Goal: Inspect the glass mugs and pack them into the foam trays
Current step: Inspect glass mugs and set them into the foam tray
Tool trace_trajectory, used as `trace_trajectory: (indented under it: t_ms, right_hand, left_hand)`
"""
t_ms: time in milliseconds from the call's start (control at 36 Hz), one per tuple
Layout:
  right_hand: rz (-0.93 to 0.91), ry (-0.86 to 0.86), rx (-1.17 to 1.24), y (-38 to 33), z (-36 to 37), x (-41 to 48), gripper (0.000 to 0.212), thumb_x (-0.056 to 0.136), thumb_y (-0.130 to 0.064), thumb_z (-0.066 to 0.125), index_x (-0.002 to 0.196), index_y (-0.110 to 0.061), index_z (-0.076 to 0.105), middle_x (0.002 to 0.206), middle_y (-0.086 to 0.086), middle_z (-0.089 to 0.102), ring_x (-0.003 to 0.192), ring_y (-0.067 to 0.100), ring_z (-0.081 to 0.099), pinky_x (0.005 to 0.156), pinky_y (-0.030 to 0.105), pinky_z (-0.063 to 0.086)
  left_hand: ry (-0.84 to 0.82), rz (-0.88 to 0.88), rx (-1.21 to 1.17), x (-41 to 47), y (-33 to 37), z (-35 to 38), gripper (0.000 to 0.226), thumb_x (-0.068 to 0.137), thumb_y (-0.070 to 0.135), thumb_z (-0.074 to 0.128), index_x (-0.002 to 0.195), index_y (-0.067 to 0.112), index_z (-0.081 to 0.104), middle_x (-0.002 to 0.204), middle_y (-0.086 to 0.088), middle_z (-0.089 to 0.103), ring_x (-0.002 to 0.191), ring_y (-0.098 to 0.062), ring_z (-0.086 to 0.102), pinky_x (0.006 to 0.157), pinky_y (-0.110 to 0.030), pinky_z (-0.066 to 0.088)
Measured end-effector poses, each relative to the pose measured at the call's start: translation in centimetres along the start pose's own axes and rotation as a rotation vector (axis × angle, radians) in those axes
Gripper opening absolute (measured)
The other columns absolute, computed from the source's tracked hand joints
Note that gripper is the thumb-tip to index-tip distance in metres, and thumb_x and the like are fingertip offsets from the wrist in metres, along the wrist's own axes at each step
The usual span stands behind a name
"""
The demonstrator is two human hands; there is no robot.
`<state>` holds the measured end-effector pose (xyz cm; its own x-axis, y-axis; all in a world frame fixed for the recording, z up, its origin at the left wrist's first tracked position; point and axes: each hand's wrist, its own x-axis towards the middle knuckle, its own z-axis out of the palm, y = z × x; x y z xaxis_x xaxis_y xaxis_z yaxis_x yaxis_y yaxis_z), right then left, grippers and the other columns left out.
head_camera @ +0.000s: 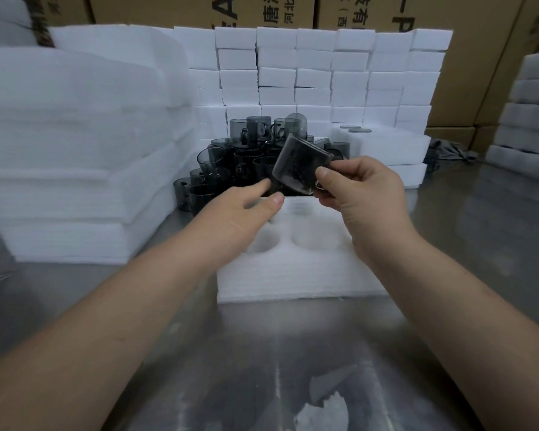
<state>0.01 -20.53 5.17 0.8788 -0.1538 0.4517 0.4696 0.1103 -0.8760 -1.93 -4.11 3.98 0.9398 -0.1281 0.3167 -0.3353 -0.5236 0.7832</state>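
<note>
two hands (246, 209) (358, 188), one mug (299, 164) aloft

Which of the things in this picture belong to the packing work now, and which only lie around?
In the job: the mug held by the right hand, left hand by its base; the foam tray below; the pile of mugs behind.
Lying about: foam sheet stacks, foam block wall, cardboard boxes, foam scraps.
</note>
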Motion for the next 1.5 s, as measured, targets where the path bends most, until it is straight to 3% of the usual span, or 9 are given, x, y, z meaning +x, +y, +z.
trace_trajectory:
  t_ms: [111, 222, 333, 472, 611, 972, 1111, 1361, 1500]
  right_hand:
    - [0.061, 0.079, 0.03, -0.2, -0.3, 0.4, 0.013, 0.084, -0.006, 0.065, 0.077, -0.014, 0.058, 0.071, 0.004, 0.063, 0.059, 0.012, 0.061, 0.062, 0.02, 0.054]
    - [0.085, 0.125, 0.034, -0.6, -0.9, 1.0, 0.014, 0.082, -0.005, 0.067, 0.075, -0.012, 0.058, 0.071, 0.005, 0.062, 0.063, 0.016, 0.061, 0.067, 0.024, 0.055]
    - [0.007, 0.1, -0.218, -0.2, -1.3, 1.5, 0.018, 0.079, -0.011, 0.071, 0.069, -0.017, 0.057, 0.068, 0.003, 0.062, 0.071, 0.022, 0.062, 0.076, 0.04, 0.055]
    - [-0.028, 0.03, -0.446, 0.9, -1.1, 1.7, 0.02, 0.074, -0.019, 0.073, 0.062, -0.022, 0.058, 0.067, -0.002, 0.065, 0.071, 0.021, 0.064, 0.066, 0.037, 0.054]
    - [0.056, 0.013, -0.495, 1.4, -1.1, 2.0, 0.023, 0.071, -0.017, 0.073, 0.057, -0.02, 0.055, 0.051, -0.006, 0.061, 0.074, 0.028, 0.067, 0.074, 0.05, 0.055]
    - [-0.026, 0.012, -0.661, 1.6, -1.1, 1.9, 0.022, 0.079, -0.022, 0.068, 0.064, -0.023, 0.053, 0.072, -0.001, 0.064, 0.073, 0.017, 0.061, 0.063, 0.029, 0.046]
    - [-0.022, -0.011, -0.723, 1.5, -1.1, 1.8, 0.023, 0.08, -0.023, 0.068, 0.064, -0.023, 0.051, 0.062, -0.008, 0.054, 0.058, 0.005, 0.047, 0.05, 0.023, 0.031]
    - [0.014, -0.077, -0.867, 1.2, -0.9, 1.6, 0.023, 0.079, -0.022, 0.066, 0.063, -0.02, 0.05, 0.06, -0.008, 0.052, 0.057, 0.006, 0.045, 0.048, 0.024, 0.03]
    - [0.023, -0.084, -0.876, 1.1, -0.9, 1.4, 0.023, 0.08, -0.023, 0.063, 0.061, -0.016, 0.052, 0.056, -0.006, 0.052, 0.054, 0.009, 0.045, 0.047, 0.023, 0.03]
  left_hand:
    - [-0.025, -0.04, 0.111, 0.0, 0.0, 0.2, 0.048, 0.089, 0.046, 0.049, 0.134, 0.031, 0.047, 0.137, 0.021, 0.042, 0.114, 0.009, 0.036, 0.094, -0.016, 0.026]
    - [-0.086, -0.078, 0.172, -0.1, 0.3, 0.4, 0.031, 0.09, 0.042, 0.05, 0.117, 0.029, 0.059, 0.106, 0.023, 0.047, 0.102, -0.002, 0.042, 0.079, -0.017, 0.036]
    - [-0.129, -0.101, 0.287, -0.1, 0.1, 0.3, 0.05, 0.088, 0.051, 0.049, 0.136, 0.041, 0.041, 0.145, 0.028, 0.025, 0.128, 0.004, 0.027, 0.092, -0.013, 0.019]
    - [-0.159, -0.09, 0.372, -0.3, 0.5, 0.3, 0.052, 0.088, 0.052, 0.046, 0.138, 0.038, 0.039, 0.147, 0.026, 0.023, 0.128, 0.004, 0.027, 0.08, -0.007, 0.018]
    - [-0.167, -0.085, 0.405, -0.2, 0.6, 0.4, 0.052, 0.089, 0.05, 0.045, 0.139, 0.036, 0.038, 0.148, 0.022, 0.024, 0.133, 0.001, 0.021, 0.074, -0.004, 0.015]
    - [-0.176, -0.072, 0.407, -0.3, 0.7, 0.4, 0.053, 0.09, 0.05, 0.044, 0.14, 0.034, 0.038, 0.148, 0.023, 0.023, 0.135, 0.002, 0.02, 0.08, -0.005, 0.015]
    - [-0.174, -0.075, 0.405, -0.4, 0.7, 0.4, 0.053, 0.09, 0.05, 0.044, 0.14, 0.033, 0.038, 0.148, 0.024, 0.024, 0.135, 0.002, 0.02, 0.085, -0.007, 0.014]
    - [-0.163, -0.078, 0.417, -0.4, 0.8, 0.4, 0.052, 0.09, 0.05, 0.044, 0.139, 0.035, 0.038, 0.147, 0.025, 0.025, 0.133, 0.001, 0.021, 0.079, -0.005, 0.015]
    - [-0.159, -0.078, 0.426, -0.4, 0.7, 0.5, 0.053, 0.089, 0.051, 0.044, 0.139, 0.035, 0.038, 0.148, 0.024, 0.025, 0.136, -0.001, 0.02, 0.091, -0.012, 0.014]
